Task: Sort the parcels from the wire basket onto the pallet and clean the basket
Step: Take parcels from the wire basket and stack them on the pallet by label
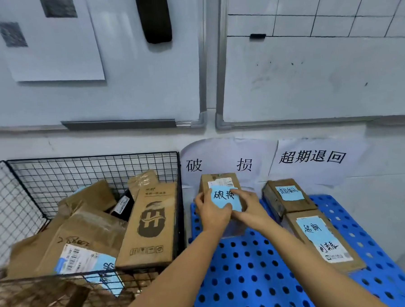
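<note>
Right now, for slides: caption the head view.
Left hand and right hand hold a labelled box on the pallet beside the wire basket.

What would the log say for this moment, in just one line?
left hand + right hand: hold blue-noted parcel | place: pallet, left end | wire basket: more parcels inside
</note>
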